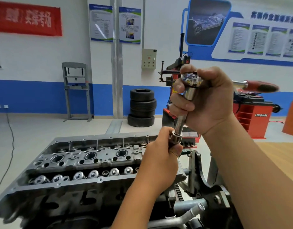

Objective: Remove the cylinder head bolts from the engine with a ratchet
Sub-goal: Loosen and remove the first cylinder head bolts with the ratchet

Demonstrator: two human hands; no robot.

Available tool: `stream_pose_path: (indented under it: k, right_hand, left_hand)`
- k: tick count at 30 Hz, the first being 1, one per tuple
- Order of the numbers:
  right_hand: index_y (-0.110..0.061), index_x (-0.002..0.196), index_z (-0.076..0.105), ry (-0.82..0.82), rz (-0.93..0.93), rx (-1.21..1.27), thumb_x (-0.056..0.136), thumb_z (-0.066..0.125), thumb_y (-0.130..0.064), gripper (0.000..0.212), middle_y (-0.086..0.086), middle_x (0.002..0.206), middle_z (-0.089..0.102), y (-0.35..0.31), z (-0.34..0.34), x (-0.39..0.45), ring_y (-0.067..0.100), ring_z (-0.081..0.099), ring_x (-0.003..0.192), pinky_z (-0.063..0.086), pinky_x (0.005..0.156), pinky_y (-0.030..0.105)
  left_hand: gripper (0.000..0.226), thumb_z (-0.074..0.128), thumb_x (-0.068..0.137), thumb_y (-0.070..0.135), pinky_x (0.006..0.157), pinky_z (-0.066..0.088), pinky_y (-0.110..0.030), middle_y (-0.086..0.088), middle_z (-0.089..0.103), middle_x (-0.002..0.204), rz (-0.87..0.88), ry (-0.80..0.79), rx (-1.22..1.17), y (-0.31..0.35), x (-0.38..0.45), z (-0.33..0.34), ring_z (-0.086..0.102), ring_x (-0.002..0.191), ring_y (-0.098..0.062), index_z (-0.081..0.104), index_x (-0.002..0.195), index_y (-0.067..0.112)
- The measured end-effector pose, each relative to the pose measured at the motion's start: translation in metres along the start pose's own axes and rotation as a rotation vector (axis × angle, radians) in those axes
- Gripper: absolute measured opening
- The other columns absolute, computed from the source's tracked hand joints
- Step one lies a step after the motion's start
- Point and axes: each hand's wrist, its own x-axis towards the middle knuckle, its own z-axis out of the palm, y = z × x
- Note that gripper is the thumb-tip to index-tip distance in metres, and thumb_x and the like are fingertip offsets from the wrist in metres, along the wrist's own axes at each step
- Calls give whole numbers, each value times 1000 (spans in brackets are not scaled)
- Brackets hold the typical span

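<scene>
Rising above the right end of the engine (86, 164), the ratchet (190, 83) stood nearly upright on its extension bar (179, 124), red handle (261, 86) pointing right. The right hand (206, 100) wrapped its fingers around the ratchet head and upper bar. The left hand (160, 159) pinched the socket (176, 138) at the bar's lower end. Stacked tyres (141, 107) stood behind.

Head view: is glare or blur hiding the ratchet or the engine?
Head view: ratchet head carries bright reflections but reads clearly; its red handle is smeared; cylinder head is sharp, evenly lit; wide-angle bending at the edges; wall posters are soft.
</scene>
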Motion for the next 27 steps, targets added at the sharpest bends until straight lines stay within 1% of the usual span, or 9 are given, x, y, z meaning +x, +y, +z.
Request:
stream_pose_path:
  k: [2, 5, 7, 10, 13, 16, 19, 23, 27]
  right_hand:
    - [-16, 92, 61, 112, -100, -62, 75, 55, -26, 21, 8, 68, 58, 7, 3, -4, 17, 34, 40, 23, 51, 25]
    - [-13, 90, 65, 254, -301, -274, 77, 61, -20, 15, 12, 71, 59, 19, 12, -7, 21, 40, 40, 34, 48, 24]
    - [-11, 87, 68, 226, -301, -322, 76, 61, -16, 14, 14, 68, 58, 19, 16, -2, 22, 44, 40, 37, 47, 26]
    - [-13, 84, 67, 48, -56, -213, 69, 61, -20, 18, 12, 70, 62, 10, 14, 6, 21, 44, 44, 32, 52, 26]
    - [-17, 87, 62, -26, 53, -61, 71, 59, -35, 24, 9, 94, 74, 2, 5, 8, 20, 47, 47, 29, 56, 27]
    - [-14, 91, 64, 37, -7, -35, 75, 54, -33, 26, 10, 104, 75, 4, 3, 3, 18, 45, 45, 29, 55, 26]
    - [-11, 97, 63, 162, -211, -125, 82, 59, -23, 20, 17, 105, 75, 14, 7, -3, 21, 45, 46, 34, 56, 28]
    - [-13, 77, 68, 218, -403, -277, 80, 59, -10, 11, 18, 102, 75, 23, 19, -4, 25, 55, 47, 39, 52, 27]
    - [-5, 79, 64, 13, -211, -240, 73, 56, -6, 10, 18, 94, 73, 16, 20, 8, 22, 46, 41, 31, 48, 25]
  left_hand:
    - [23, 60, 102, 15, 72, 49, -26, 8, 69, 87, 14, 34, 16, 1, -1, 3, 61, 80, -12, 51, 105, 36]
    - [21, 60, 102, 13, 72, 51, -37, 3, 68, 86, 8, 11, -21, -1, -1, 3, 58, 75, -19, 55, 105, 32]
    - [18, 60, 102, 15, 75, 53, -39, 2, 68, 88, 10, -6, -49, -2, -1, -1, 60, 78, -19, 56, 105, 33]
    - [27, 54, 105, 15, 85, 53, -29, 10, 69, 103, 61, -8, -84, -1, -3, -6, 65, 92, -8, 56, 118, 38]
    - [28, 54, 104, 11, 87, 53, -30, 13, 70, 101, 61, 18, -79, 1, -1, -6, 67, 94, -9, 58, 115, 36]
    - [33, 58, 101, 5, 82, 54, -31, 13, 70, 95, 46, 72, -76, 4, -1, 0, 66, 90, -11, 60, 108, 38]
    - [34, 58, 100, 4, 77, 56, -40, 9, 68, 91, 44, 103, -81, 4, -2, 5, 66, 86, -14, 60, 107, 37]
    - [21, 52, 104, 12, 74, 55, -41, 4, 67, 89, 58, 46, -106, 5, -1, 2, 62, 80, -15, 59, 106, 32]
    - [15, 49, 107, 20, 77, 50, -34, 3, 67, 94, 66, 1, -117, 4, -1, -3, 62, 84, -18, 50, 102, 34]
